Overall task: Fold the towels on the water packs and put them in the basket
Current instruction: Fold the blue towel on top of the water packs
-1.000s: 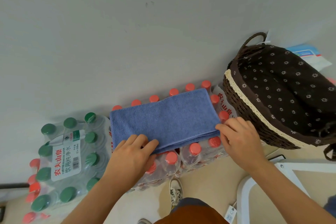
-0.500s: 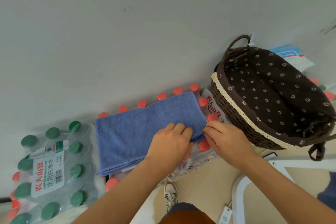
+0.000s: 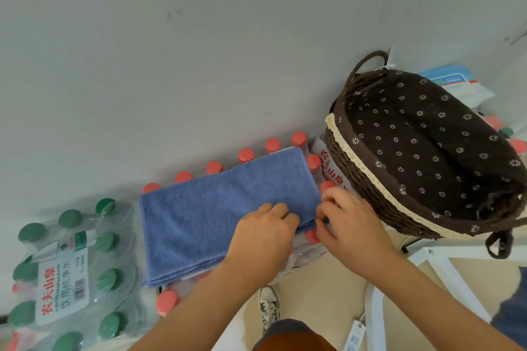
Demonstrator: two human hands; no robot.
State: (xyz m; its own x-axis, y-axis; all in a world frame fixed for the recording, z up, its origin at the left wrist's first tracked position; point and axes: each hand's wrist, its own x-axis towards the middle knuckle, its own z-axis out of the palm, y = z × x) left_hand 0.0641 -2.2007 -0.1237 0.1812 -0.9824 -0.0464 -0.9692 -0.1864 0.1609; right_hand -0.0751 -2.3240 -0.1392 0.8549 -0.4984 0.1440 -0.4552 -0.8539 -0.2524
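Left hand (image 3: 265,234) gripped the near edge of the blue towel (image 3: 216,208), fingers curled; right hand (image 3: 349,225) pinched its right corner. Wicker basket (image 3: 370,188) stood just right of the red-capped water pack (image 3: 246,155); green-capped pack (image 3: 62,288) sat left. Towel lay folded flat on the red-capped pack.

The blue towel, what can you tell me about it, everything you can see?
The blue towel is soft, fuzzy cloth, folded into a long rectangle with stacked layers showing along its near edge. It lies flat on the red-capped water pack, left of the basket and apart from it. The right hand pinches its near right corner. The left hand rests beside it on the cloth, fingers curled, though whether it grips is unclear.
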